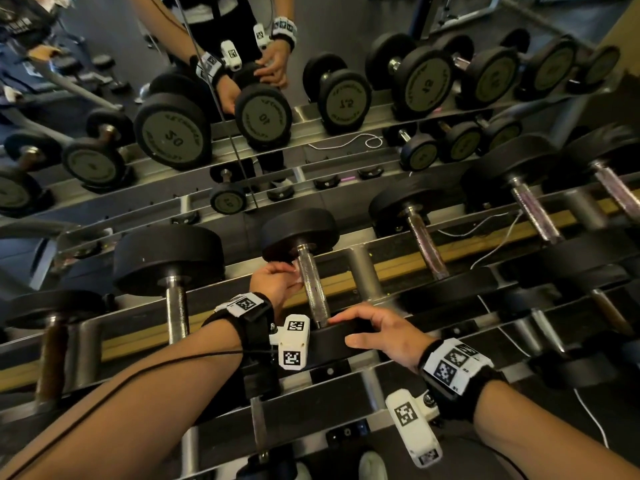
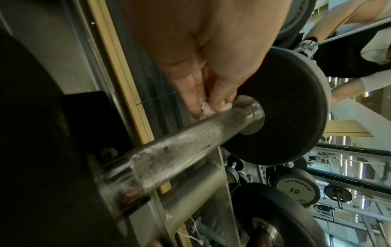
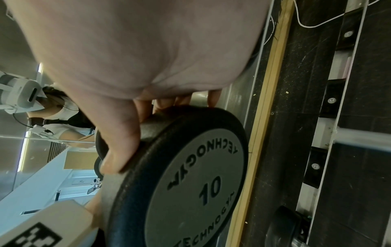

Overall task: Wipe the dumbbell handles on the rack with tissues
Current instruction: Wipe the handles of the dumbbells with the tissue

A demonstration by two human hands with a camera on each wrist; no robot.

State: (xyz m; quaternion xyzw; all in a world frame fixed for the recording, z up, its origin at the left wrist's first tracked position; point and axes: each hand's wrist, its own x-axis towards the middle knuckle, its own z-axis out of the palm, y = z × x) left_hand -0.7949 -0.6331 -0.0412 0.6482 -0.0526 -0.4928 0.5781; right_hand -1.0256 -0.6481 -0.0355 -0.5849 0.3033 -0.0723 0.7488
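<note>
A dumbbell marked 10 lies on the upper tier of the rack [image 1: 367, 271], its worn steel handle [image 1: 311, 285] pointing away from me. My left hand [image 1: 294, 275] pinches a small white tissue [image 2: 208, 108] against the left side of the handle [image 2: 190, 143], close to the far black head [image 2: 281, 107]. My right hand [image 1: 346, 327] grips the near head [image 3: 190, 183], fingers curled over its rim and thumb [image 3: 120, 147] on the edge. Most of the tissue is hidden under my fingers.
Other dumbbells lie parallel on the same tier, one to the left [image 1: 169, 258] and one to the right [image 1: 415, 223]. A mirror [image 1: 263, 112] behind the rack reflects the weights and my hands. A white cable [image 1: 498, 237] trails along the rack. A lower tier sits below my wrists.
</note>
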